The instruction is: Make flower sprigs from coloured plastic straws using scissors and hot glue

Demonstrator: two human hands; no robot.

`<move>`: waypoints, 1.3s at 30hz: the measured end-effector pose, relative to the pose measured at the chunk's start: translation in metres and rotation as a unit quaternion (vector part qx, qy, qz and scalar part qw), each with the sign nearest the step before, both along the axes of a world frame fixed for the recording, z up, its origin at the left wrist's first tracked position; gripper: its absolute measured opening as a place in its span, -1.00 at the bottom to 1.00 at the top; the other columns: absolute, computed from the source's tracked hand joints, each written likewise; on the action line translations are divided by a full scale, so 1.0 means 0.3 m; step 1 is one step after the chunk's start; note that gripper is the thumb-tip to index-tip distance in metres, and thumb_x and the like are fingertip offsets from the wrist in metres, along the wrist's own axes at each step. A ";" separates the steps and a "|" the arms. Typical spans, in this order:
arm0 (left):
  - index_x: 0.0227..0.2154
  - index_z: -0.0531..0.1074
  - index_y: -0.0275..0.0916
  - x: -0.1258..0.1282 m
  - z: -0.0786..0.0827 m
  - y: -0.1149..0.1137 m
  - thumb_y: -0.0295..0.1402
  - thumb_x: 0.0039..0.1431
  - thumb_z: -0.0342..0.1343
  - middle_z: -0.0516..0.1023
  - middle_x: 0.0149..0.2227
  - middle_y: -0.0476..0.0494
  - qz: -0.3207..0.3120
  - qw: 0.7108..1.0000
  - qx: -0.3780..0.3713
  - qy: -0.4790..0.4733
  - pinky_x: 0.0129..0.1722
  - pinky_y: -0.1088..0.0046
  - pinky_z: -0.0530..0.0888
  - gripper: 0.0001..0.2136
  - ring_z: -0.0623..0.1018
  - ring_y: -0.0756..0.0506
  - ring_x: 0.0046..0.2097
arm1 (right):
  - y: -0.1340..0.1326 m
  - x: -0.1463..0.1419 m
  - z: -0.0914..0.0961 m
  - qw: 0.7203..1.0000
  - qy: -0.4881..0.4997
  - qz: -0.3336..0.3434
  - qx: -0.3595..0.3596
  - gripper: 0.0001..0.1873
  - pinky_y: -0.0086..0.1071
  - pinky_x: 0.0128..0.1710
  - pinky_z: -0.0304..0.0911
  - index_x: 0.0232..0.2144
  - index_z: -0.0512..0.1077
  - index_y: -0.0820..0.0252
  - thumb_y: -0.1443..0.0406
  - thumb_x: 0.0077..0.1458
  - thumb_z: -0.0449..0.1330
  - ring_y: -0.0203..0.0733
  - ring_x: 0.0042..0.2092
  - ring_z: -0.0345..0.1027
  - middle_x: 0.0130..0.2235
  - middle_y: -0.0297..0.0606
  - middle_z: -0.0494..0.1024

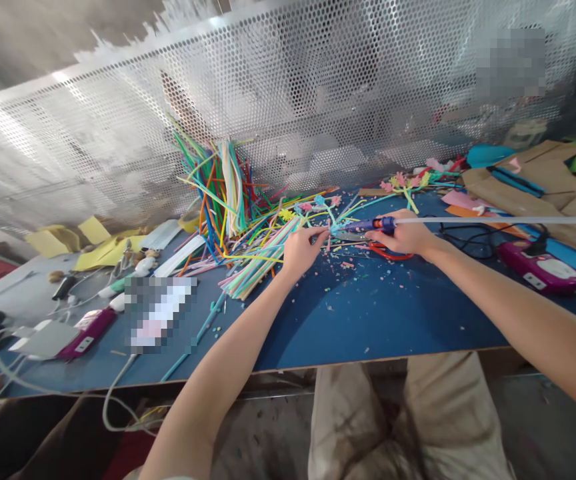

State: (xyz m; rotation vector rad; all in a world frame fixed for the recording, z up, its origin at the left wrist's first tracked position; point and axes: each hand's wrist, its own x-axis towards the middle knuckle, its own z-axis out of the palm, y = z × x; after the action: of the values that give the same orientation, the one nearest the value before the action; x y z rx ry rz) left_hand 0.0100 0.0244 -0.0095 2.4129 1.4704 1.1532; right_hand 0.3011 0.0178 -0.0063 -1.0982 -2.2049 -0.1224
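Note:
My right hand [404, 235] is wrapped around a dark blue glue gun [363, 227] with a long whitish glue stick [498, 219] sticking out behind it. The gun's nozzle points left, close to my left hand [304, 252]. My left thumb and fingertips are pinched together by light-blue stems, but what sits between them is too small to make out. Scissors with red handles [392, 251] lie under my right hand. Behind the nozzle are light-blue and pink flower shapes [319, 200] on stems. A bundle of pastel stems [258, 267] lies left of my left hand.
A thick bunch of coloured stems [218, 187] leans against the perforated metal screen [308, 87]. Purple power strips [543, 267] with cables lie at both sides. Brown paper [563, 193] covers the right back, yellow paper [108, 250] the left. Small scraps litter the blue table [318, 333].

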 end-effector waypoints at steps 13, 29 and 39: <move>-0.13 0.67 -0.08 0.002 0.004 -0.003 -0.16 0.33 0.15 0.66 -0.36 -0.03 -0.003 1.000 -0.015 -0.007 -0.36 0.45 0.35 -0.76 0.50 -0.03 -0.38 | 0.005 0.000 0.003 1.000 -0.013 0.002 -0.018 -0.48 -0.27 -0.41 -0.10 -0.66 0.28 0.12 -0.04 0.19 0.17 -0.18 -0.49 0.17 -0.60 -0.27 0.32; -0.16 0.64 -0.11 -0.006 0.018 -0.001 -0.18 0.36 0.10 0.67 -0.28 -0.03 0.025 0.999 0.023 -0.011 -0.29 0.45 0.38 -0.77 0.53 -0.04 -0.33 | 0.017 0.022 0.007 0.973 0.170 -0.155 -0.008 -0.47 -0.15 -0.29 0.29 -0.27 0.55 0.17 -0.12 0.23 0.05 0.08 -0.30 0.48 -0.38 -0.07 0.59; -0.14 0.57 -0.15 -0.022 0.044 0.000 -0.21 0.38 0.09 0.65 -0.24 -0.05 0.047 0.986 0.151 -0.044 -0.06 0.33 0.42 -0.80 0.50 -0.06 -0.31 | 0.103 0.147 -0.066 0.935 -0.124 -0.306 -0.132 -0.37 0.15 0.00 0.25 0.15 0.35 0.40 0.23 0.03 0.15 0.42 0.12 0.27 0.09 0.28 0.43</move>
State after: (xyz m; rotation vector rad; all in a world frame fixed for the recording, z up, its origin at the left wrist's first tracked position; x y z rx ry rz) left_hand 0.0035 0.0245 0.0037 2.4591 1.4905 1.5865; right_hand 0.3452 0.0488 -0.0261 -1.9941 -2.0496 -0.2493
